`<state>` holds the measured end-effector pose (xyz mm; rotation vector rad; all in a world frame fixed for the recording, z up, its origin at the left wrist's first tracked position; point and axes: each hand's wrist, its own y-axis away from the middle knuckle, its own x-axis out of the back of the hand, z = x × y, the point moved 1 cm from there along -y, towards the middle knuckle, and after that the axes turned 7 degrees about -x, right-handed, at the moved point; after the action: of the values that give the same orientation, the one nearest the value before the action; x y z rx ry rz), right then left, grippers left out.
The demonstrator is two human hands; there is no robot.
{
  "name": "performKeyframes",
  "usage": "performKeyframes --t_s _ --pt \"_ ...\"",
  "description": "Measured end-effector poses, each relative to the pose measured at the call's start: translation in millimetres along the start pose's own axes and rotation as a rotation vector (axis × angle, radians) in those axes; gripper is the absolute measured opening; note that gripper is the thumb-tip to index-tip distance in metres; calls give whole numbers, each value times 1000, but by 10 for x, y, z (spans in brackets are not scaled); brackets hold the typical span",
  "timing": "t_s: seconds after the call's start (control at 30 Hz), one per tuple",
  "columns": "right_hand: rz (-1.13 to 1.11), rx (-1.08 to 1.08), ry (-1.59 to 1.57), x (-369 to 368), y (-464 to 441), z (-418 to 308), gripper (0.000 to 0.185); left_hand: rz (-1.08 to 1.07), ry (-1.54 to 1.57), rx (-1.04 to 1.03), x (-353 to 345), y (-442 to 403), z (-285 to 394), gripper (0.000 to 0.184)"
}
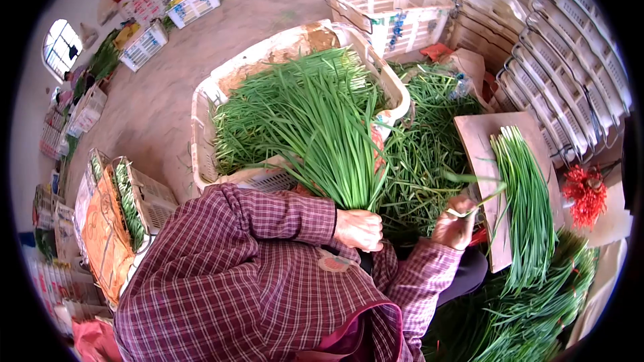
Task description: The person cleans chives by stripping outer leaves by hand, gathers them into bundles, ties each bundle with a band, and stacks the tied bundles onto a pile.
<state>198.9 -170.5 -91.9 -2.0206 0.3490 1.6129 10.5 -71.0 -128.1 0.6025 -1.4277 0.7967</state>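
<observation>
Bunch (339,154): clenched in your left grip (359,230), long axis running forward-left over crate (400,91); right grip (453,223), apart rightward, pinches blade (495,192).

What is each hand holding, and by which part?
The left hand grips a green bunch by its gathered near end. The right hand appears to pinch a thin leaf; exactly where along it cannot be told.

Green bunch (339,154), centre: stem ends hidden in left hand (360,230). Thin leaf (467,178) at right hand (456,224), right of centre: blurred. Stacked crates (570,60), upper right: cut off by dark border. Bundled greens (510,322), lower right: cropped at bottom edge.
</observation>
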Motion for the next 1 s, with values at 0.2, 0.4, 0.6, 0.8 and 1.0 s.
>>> performKeyframes --t_s 0.2,0.4,0.6,0.8,1.0 --pt "470 -44 1351 319 196 -363 25 289 123 79 819 -219 -272 19" --pt "39 139 1621 -506 -39 -200 95 667 325 344 2156 -359 -545 18" --pt "-426 279 896 -1400 -609 148 143 907 409 168 2651 -1052 -391 19" --pt "-201 213 1074 -1098 -518 86 109 1018 391 75 2947 -1306 -449 18" --pt "-42 352 1084 -1457 -494 -368 99 1222 892 -63 2963 -1664 -634 16"
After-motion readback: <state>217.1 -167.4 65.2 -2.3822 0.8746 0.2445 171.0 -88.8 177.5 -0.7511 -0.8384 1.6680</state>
